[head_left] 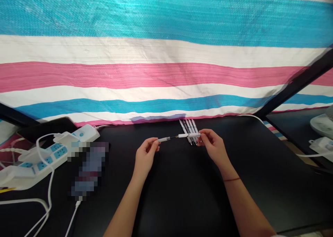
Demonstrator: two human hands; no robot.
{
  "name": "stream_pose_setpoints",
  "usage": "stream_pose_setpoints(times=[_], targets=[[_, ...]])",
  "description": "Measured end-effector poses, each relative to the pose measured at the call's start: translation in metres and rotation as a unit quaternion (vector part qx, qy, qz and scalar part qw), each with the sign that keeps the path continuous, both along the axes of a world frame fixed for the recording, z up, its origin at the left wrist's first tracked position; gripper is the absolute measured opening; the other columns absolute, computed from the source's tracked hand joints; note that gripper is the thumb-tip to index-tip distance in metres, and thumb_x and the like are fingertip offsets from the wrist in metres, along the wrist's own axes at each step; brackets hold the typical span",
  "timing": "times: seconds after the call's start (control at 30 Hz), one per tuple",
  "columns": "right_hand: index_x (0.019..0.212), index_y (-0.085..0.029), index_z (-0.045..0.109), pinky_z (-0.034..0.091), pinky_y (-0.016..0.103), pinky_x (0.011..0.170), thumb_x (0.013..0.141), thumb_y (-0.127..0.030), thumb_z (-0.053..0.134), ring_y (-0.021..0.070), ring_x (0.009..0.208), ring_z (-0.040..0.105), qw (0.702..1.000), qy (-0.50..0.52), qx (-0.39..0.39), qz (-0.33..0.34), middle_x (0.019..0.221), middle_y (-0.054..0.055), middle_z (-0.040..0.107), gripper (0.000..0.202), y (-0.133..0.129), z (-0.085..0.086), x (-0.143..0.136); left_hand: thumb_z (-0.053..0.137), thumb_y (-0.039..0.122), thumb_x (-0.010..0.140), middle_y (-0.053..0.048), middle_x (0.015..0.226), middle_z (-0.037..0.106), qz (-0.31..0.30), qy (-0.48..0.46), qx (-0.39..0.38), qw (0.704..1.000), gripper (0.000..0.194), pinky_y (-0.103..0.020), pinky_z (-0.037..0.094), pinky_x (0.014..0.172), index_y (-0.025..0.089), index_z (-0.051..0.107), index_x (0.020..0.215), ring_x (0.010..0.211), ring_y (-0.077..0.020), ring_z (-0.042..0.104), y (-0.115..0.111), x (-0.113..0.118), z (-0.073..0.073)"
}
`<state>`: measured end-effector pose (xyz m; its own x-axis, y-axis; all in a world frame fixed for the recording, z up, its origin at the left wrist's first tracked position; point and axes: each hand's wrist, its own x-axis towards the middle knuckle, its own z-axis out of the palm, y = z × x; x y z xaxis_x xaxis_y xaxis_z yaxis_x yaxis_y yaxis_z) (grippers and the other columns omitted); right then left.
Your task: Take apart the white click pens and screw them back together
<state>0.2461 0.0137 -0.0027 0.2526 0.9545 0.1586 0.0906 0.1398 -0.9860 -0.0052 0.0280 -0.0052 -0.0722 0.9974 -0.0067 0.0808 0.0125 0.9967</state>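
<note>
My left hand (pixel 146 155) pinches the pale end of a slim pen refill (pixel 163 139) between thumb and fingers. The refill's thin dark end points right and meets the open end of a white pen barrel (pixel 185 135); I cannot tell how far inside it reaches. Thumb and fingers of my right hand (pixel 212 145) are closed on the barrel's other end, by its clip. Both parts are held nearly level in one line above the black table. Just behind the barrel, several white pens (pixel 191 124) lie side by side in a row.
At left lie a white power strip (pixel 61 152) with blue sockets, plugged-in chargers and white cables (pixel 50 181). A blurred-out phone (pixel 90 171) on a cable sits nearer me. A striped sheet (pixel 166 77) hangs behind the black table (pixel 182 202). Dark frame bars (pixel 291 82) slant at the sides.
</note>
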Motion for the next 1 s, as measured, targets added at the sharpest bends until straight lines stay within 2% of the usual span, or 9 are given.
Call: stream_pose_setpoints(times=[0.2,0.43,0.73,0.8,0.93,1.0], targets=[[0.095,-0.018,0.061,0.059,0.032,0.060,0.084,-0.038,0.059,0.0170,0.068,0.062,0.999,-0.022,0.007,0.041,0.070,0.003,0.061,0.023,-0.001,-0.004,-0.007,0.064,0.042,0.076,-0.001,0.074,0.066,-0.016,0.062,-0.003,0.998,0.030,-0.026,0.051,0.070,0.018,0.068,0.093,0.069,-0.0145,0.063,-0.004,0.004,0.005],[0.096,-0.017,0.062,0.059,0.033,0.062,0.084,-0.038,0.059,0.0175,0.069,0.063,0.999,-0.042,0.006,0.035,0.073,0.004,0.063,0.024,-0.001,-0.002,-0.006,0.060,0.043,0.079,-0.005,0.082,0.070,-0.025,0.031,-0.012,0.999,0.035,-0.031,0.053,0.077,0.016,0.068,0.100,0.073,-0.0170,0.066,-0.004,0.004,0.005],[0.095,-0.018,0.063,0.058,0.033,0.064,0.084,-0.041,0.058,0.0190,0.071,0.064,0.998,-0.054,0.001,0.045,0.076,0.005,0.065,0.026,-0.006,0.007,-0.008,0.062,0.044,0.077,-0.005,0.079,0.071,-0.026,0.036,-0.013,0.999,0.034,-0.031,0.054,0.074,0.016,0.069,0.096,0.072,-0.0183,0.067,-0.004,0.004,0.004],[0.089,-0.018,0.063,0.056,0.031,0.062,0.084,-0.044,0.057,0.0178,0.066,0.063,0.996,-0.076,-0.004,0.039,0.072,0.004,0.065,0.027,-0.005,0.007,-0.007,0.062,0.044,0.077,-0.005,0.078,0.071,-0.029,0.036,-0.010,0.999,0.034,-0.031,0.054,0.074,0.016,0.069,0.095,0.072,-0.0182,0.067,-0.004,0.004,0.004],[0.065,-0.019,0.058,0.049,0.025,0.052,0.087,-0.046,0.051,0.0131,0.052,0.055,0.989,-0.142,-0.006,0.038,0.056,0.001,0.058,0.036,-0.004,0.007,-0.006,0.061,0.043,0.078,-0.005,0.078,0.071,-0.032,0.038,-0.006,0.999,0.032,-0.030,0.054,0.074,0.017,0.069,0.095,0.072,-0.0178,0.068,-0.004,0.005,0.004],[0.069,-0.018,0.059,0.049,0.025,0.051,0.087,-0.046,0.051,0.0132,0.052,0.055,0.992,-0.115,-0.013,0.041,0.058,0.001,0.058,0.034,-0.004,0.007,-0.007,0.061,0.043,0.078,-0.005,0.079,0.071,-0.028,0.038,-0.006,0.999,0.033,-0.031,0.054,0.076,0.017,0.069,0.096,0.073,-0.0180,0.068,-0.004,0.004,0.003]])
